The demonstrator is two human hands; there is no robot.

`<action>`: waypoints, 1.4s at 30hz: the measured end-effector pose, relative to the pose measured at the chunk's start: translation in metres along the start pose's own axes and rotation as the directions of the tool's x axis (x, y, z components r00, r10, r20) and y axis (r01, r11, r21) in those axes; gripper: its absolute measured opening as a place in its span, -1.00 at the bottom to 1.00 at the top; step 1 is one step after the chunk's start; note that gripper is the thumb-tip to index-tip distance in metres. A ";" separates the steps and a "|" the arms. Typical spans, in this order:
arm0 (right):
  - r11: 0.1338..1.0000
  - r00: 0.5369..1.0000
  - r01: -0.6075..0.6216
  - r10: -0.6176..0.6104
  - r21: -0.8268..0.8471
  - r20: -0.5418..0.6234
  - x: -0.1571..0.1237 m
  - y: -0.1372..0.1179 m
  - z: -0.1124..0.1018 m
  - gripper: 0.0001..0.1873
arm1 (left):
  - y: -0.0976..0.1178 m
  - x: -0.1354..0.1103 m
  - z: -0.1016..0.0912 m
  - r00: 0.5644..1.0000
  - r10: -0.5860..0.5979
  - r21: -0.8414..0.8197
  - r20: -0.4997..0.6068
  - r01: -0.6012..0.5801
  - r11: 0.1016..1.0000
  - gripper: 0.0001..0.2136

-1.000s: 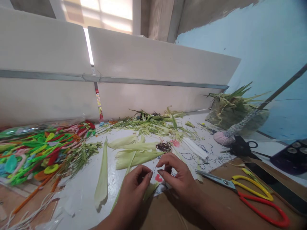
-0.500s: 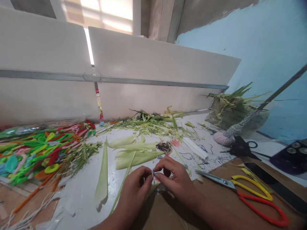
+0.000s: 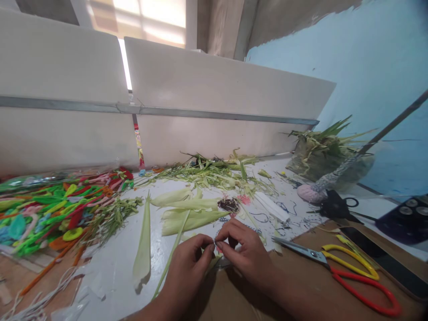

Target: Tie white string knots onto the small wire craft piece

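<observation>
Head view, lower centre: left hand and right hand nearly meet, fingertips almost closed, their hold unclear, while the broad husk lies crosswise just above, tip nearer the right.

My left hand and right hand meet low in the middle, thumbs and forefingers pinched tip to tip; anything between them is too small to make out; just beyond my hands lie pale green husk pieces and a dark, stringy clump, with a heap of green scraps farther off; left of my left hand is a long husk strip, then a bright multicoloured pile; right of my right hand rest scissors with yellow and red handles, then a dark phone.
</observation>
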State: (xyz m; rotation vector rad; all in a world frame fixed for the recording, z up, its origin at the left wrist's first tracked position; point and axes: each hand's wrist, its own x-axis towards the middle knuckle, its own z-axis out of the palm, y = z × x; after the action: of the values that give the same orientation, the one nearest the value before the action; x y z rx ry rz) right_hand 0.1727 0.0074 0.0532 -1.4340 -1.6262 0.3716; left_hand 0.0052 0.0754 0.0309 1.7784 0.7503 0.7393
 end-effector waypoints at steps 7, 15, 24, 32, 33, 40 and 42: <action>0.999 0.999 -0.035 0.035 0.009 0.004 0.001 -0.003 -0.001 -0.87 | 0.003 0.001 -0.001 0.999 -0.032 -0.015 0.004 0.032 0.999 -0.79; 0.995 0.996 -0.086 0.085 0.041 0.012 0.003 0.001 0.000 -0.91 | 0.000 0.001 0.000 0.998 -0.058 -0.051 -0.018 0.057 0.997 -0.77; 0.998 0.999 -0.051 0.050 0.030 0.010 0.002 -0.002 0.001 -0.87 | 0.001 0.001 0.001 0.997 -0.078 -0.029 -0.003 0.078 0.997 -0.77; 0.996 0.997 -0.076 0.076 0.046 0.002 0.001 -0.001 0.001 -0.89 | 0.000 0.001 0.001 0.999 -0.049 -0.042 -0.005 0.049 0.998 -0.79; 0.995 0.996 -0.084 0.084 0.051 -0.007 0.002 0.000 0.001 -0.90 | -0.001 0.001 0.001 0.998 -0.056 -0.051 -0.008 0.056 0.997 -0.79; 0.987 0.989 -0.143 0.144 0.079 -0.009 0.005 -0.002 -0.001 -0.91 | -0.002 0.003 0.002 0.995 -0.099 -0.154 0.002 0.098 0.983 -0.79; 0.986 0.990 -0.143 0.142 0.084 0.022 0.005 -0.002 0.000 -0.92 | -0.002 0.003 0.002 0.994 -0.109 -0.169 -0.002 0.107 0.980 -0.77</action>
State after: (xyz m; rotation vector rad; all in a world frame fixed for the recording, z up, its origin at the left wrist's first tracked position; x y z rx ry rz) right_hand 0.1719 0.0110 0.0572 -1.4899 -1.5064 0.5296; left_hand 0.0088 0.0769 0.0290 1.5696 0.7620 0.7190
